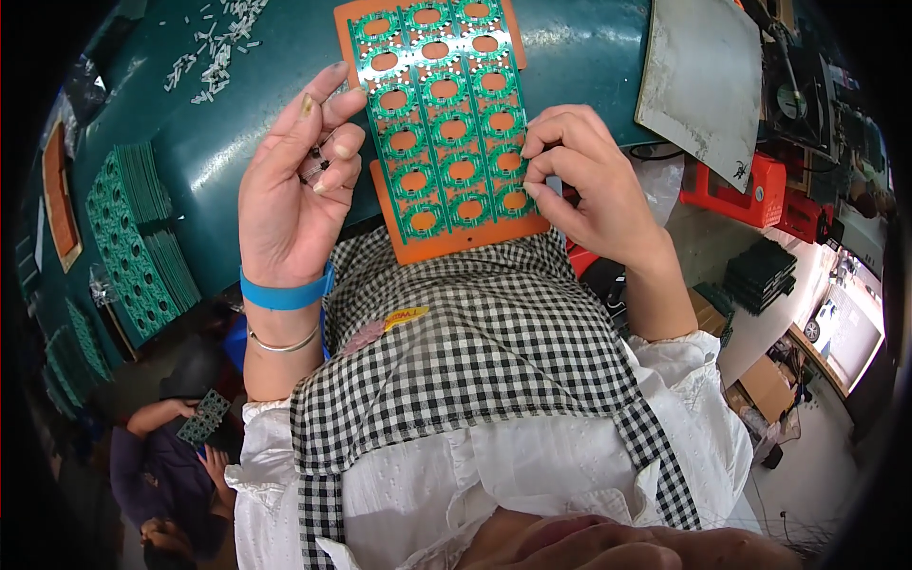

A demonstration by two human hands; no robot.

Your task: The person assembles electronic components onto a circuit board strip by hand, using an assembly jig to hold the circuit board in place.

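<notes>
A panel of green circuit boards (454, 123), with several ring-shaped boards in three columns, lies on an orange carrier plate (418, 250). The carrier's near end reaches over the table edge by my apron. My left hand (302, 176), palm up beside the panel's left edge, has its fingers curled round a few small black components with thin wire leads (316, 163); its fingertips are close to the carrier. At the panel's right edge my right hand (584, 176) is closed, thumb and fingers pinched by the lower right boards. Whatever sits in that pinch is too small or hidden to make out.
Small white parts (214, 57) lie scattered on the green table (285, 38). Stacked green panels (133, 237) stand at the left. A grey sheet (701, 85) and a red case (731, 195) are at the right. Another person (171, 465) holds a panel at lower left.
</notes>
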